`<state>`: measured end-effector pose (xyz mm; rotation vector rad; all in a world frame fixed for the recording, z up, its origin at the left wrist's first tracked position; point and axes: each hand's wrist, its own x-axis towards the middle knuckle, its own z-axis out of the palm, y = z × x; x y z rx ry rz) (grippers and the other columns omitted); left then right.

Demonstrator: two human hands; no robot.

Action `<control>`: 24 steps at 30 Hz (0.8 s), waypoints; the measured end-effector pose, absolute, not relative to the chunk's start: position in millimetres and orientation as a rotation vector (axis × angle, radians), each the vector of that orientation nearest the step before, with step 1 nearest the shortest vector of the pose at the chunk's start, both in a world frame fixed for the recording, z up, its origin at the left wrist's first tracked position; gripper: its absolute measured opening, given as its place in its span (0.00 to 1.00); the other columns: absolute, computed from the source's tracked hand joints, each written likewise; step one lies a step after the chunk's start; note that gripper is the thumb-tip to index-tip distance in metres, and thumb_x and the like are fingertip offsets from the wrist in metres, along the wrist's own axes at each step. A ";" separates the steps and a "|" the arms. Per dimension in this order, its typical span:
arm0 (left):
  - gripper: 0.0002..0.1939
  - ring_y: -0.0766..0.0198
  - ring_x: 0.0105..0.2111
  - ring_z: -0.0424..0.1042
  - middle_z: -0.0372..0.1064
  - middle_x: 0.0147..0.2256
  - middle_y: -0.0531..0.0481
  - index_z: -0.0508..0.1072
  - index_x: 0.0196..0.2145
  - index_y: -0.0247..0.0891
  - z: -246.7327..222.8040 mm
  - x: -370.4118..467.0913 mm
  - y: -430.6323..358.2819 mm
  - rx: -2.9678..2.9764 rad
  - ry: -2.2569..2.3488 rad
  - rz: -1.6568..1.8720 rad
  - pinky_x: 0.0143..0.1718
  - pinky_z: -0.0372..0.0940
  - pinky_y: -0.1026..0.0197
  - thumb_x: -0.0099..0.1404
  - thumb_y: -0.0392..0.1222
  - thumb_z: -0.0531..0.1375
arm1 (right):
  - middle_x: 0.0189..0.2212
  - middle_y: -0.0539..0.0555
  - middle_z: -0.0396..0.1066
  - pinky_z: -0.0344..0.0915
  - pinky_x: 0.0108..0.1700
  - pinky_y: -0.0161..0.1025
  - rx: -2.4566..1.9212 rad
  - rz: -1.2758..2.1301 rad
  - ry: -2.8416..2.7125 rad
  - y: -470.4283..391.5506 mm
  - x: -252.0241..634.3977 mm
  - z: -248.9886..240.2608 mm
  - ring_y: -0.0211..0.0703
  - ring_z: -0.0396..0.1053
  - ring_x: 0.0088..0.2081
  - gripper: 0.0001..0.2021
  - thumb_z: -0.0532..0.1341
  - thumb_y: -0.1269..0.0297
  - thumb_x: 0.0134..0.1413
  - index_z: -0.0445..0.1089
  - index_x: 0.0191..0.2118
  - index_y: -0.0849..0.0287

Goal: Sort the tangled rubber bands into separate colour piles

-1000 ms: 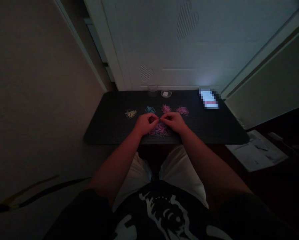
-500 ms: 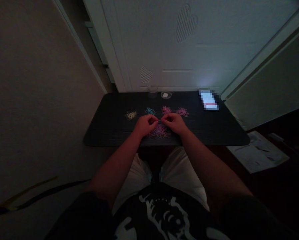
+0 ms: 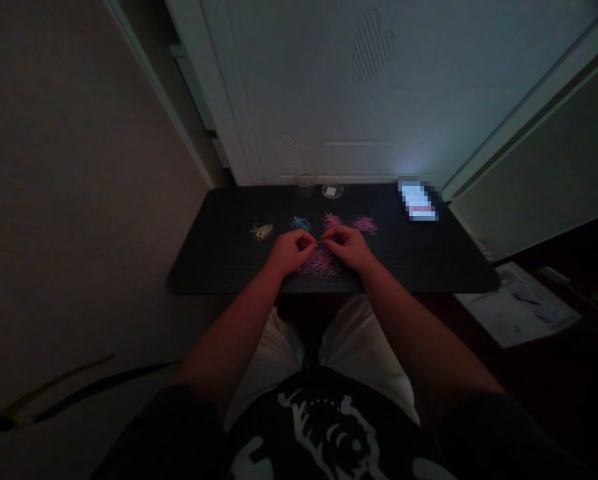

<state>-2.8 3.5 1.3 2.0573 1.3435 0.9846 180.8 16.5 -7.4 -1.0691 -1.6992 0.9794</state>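
Note:
My left hand (image 3: 293, 251) and my right hand (image 3: 347, 245) face each other over the near middle of the dark table, thumb and fingers pinched on both. A small gap separates their fingertips; anything held there is too small and dim to name. Just below them lies a mixed pile of thin, mostly pink and purple strands (image 3: 321, 265), partly covered by the hands. Beyond the hands, smaller heaps form a row: pale yellow strands (image 3: 262, 231), blue strands (image 3: 299, 223), deep pink strands (image 3: 333, 220) and lighter pink strands (image 3: 364, 225).
At the back of the dark table (image 3: 219, 267) stand a clear round container (image 3: 305, 185) and a shallow clear dish (image 3: 333, 191) with a white square. A lit phone (image 3: 419, 200) lies at the back right. A white panel (image 3: 319, 87) rises behind the table.
The hands stay almost in place over the pile, with only slight finger movement. The strand heaps look the same.

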 end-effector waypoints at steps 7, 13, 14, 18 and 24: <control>0.08 0.68 0.27 0.67 0.72 0.28 0.52 0.74 0.32 0.36 0.6 -2.6 3.0 2.035 1.323 0.997 0.30 0.63 0.65 0.57 0.42 0.60 | 0.21 0.47 0.65 0.56 0.26 0.34 -1.072 1.001 -1.686 16.9 180.7 -8.9 0.34 0.59 0.23 0.08 0.63 0.62 0.42 0.69 0.29 0.60; 0.08 0.68 0.27 0.67 0.72 0.28 0.52 0.74 0.31 0.36 2.0 -2.4 2.1 2.044 1.326 0.995 0.30 0.62 0.66 0.57 0.42 0.60 | 0.21 0.47 0.64 0.57 0.27 0.34 -1.041 1.003 -1.684 18.7 180.8 -11.4 0.34 0.59 0.23 0.08 0.64 0.62 0.42 0.69 0.29 0.60; 0.08 0.68 0.27 0.67 0.72 0.28 0.52 0.74 0.31 0.36 2.1 -2.4 2.0 2.045 1.320 0.995 0.30 0.62 0.66 0.57 0.42 0.60 | 0.21 0.47 0.64 0.57 0.26 0.34 -1.038 1.003 -1.684 18.9 180.8 -11.8 0.34 0.59 0.23 0.08 0.64 0.62 0.42 0.69 0.29 0.60; 0.08 0.68 0.27 0.67 0.71 0.27 0.52 0.74 0.31 0.36 1.9 -2.4 1.9 2.038 1.314 0.994 0.30 0.62 0.66 0.56 0.43 0.60 | 0.20 0.47 0.64 0.56 0.26 0.33 -1.049 0.986 -1.700 19.3 180.7 -12.1 0.34 0.59 0.23 0.08 0.64 0.61 0.42 0.69 0.29 0.60; 0.08 0.69 0.27 0.67 0.71 0.27 0.52 0.74 0.31 0.36 1.8 -2.5 2.1 2.046 1.312 0.986 0.29 0.62 0.66 0.56 0.43 0.61 | 0.21 0.48 0.66 0.57 0.27 0.34 -1.088 0.940 -1.722 18.5 180.1 -11.4 0.35 0.60 0.23 0.08 0.63 0.60 0.44 0.70 0.28 0.60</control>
